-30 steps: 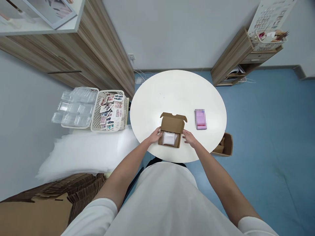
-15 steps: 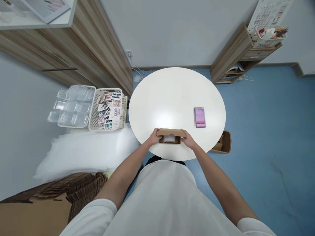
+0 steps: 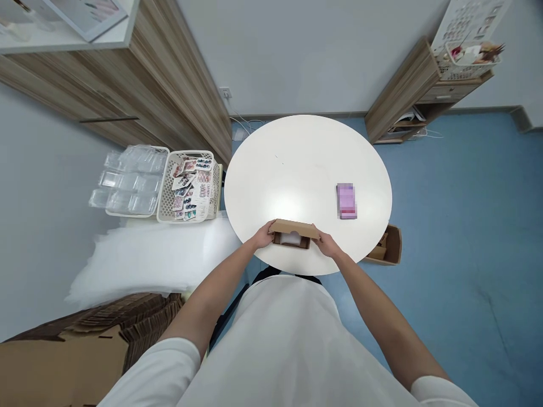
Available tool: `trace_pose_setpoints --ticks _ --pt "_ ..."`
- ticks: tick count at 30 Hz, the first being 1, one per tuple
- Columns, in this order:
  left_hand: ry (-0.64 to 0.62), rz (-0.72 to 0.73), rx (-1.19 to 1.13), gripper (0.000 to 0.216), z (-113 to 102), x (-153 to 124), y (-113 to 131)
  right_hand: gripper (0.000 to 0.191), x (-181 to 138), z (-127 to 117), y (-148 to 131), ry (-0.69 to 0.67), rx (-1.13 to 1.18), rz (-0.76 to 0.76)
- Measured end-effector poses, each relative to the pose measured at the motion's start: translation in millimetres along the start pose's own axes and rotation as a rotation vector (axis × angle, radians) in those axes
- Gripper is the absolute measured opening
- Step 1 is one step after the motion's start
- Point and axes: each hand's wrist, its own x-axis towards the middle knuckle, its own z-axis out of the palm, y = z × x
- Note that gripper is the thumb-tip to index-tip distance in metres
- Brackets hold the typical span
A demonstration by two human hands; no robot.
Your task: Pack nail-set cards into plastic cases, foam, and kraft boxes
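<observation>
A small brown cardboard box (image 3: 293, 228) sits near the front edge of the round white table (image 3: 307, 164). Its lid is folded most of the way down, and a white padded packet (image 3: 292, 239) still shows through the front gap. My left hand (image 3: 265, 234) grips the box's left end with curled fingers. My right hand (image 3: 323, 242) grips the right end the same way.
A pink rectangular packet (image 3: 347, 200) lies on the table's right side. Left of the table stand a basket of nail cards (image 3: 189, 186) and a tray of clear plastic cases (image 3: 129, 180). White foam sheets (image 3: 156, 257) and flat cardboard (image 3: 85, 345) lie below. A small open carton (image 3: 388, 246) sits on the floor at right.
The box lid stood open a second ago; both hands have folded it down over the white packet and now hold the box's ends.
</observation>
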Motion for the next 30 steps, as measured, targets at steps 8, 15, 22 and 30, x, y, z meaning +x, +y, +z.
trace_pose_setpoints --ticks 8,15,22,30 --pt "-0.037 0.079 -0.003 0.057 0.9 0.0 7.9 0.049 13.8 1.4 -2.0 0.169 -0.21 0.045" --pt "0.025 -0.124 -0.192 0.073 -1.1 -10.3 10.3 0.058 7.2 1.9 2.3 0.089 -0.154 0.034" --pt "-0.007 -0.099 -0.149 0.058 -1.5 -10.9 16.0 0.057 7.2 4.5 -1.9 0.09 -0.093 0.011" --pt "-0.005 0.092 0.356 0.056 -2.3 -10.8 10.0 0.052 5.0 6.0 0.7 0.046 -0.135 -0.029"
